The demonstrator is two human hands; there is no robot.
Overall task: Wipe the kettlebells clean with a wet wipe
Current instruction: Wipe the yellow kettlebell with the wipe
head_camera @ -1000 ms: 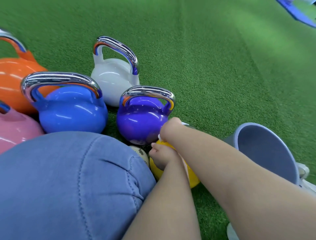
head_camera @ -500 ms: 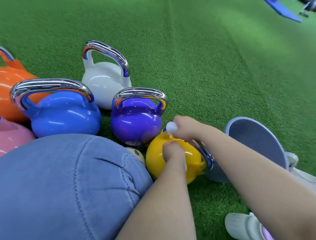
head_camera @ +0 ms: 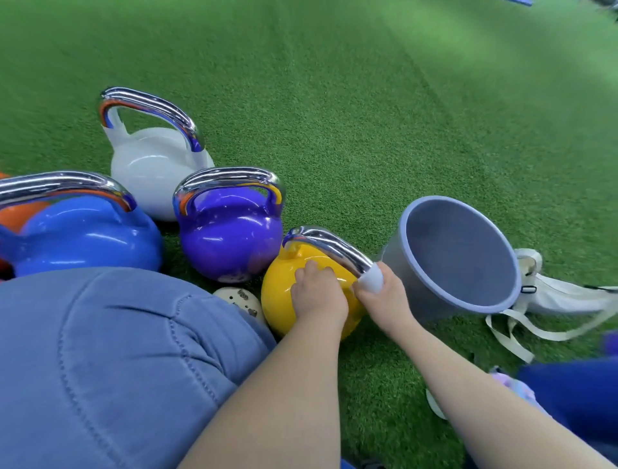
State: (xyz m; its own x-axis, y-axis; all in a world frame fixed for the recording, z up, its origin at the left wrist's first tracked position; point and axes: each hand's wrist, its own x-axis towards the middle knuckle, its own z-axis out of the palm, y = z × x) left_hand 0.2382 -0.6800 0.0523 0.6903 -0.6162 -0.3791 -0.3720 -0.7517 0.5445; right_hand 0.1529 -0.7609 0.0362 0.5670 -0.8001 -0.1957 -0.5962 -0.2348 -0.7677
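right hand (head_camera: pixel 384 294) slid wipe (head_camera: pixel 372 280) down the handle (head_camera: pixel 329 246), yellow kettlebell (head_camera: pixel 284 294) uncovered

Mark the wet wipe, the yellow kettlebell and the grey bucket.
wet wipe (head_camera: pixel 372 279): head view, on the white wad wrapped round the handle's right end.
yellow kettlebell (head_camera: pixel 279 298): head view, on the left side of its body.
grey bucket (head_camera: pixel 424 303): head view, on the outer wall below the rim.

You saw green turf (head_camera: pixel 351 100) covering the whole floor, brighter toward the far right under the light. A blue mat (head_camera: pixel 520 2) edged the top.
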